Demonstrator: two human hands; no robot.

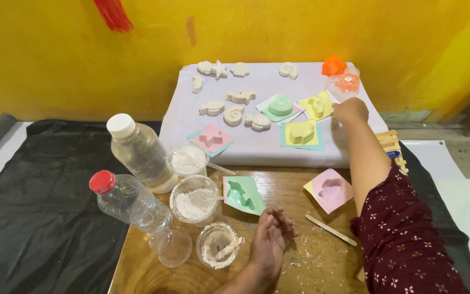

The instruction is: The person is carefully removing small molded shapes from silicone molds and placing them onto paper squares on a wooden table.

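Meanwhile left hand (269,242) flat on wooden table (300,267), fingers open, beside green mould (243,194), right hand (350,109) fisted near clear cup (342,84)

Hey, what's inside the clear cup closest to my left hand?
The clear cup by the left hand holds pale, wet-looking paste with a stick standing in it. The paste smears the walls, so the cup's bottom is hidden.

Left hand (270,239) flat on wooden table (311,267); right hand (350,109) touching clear mould (342,84).
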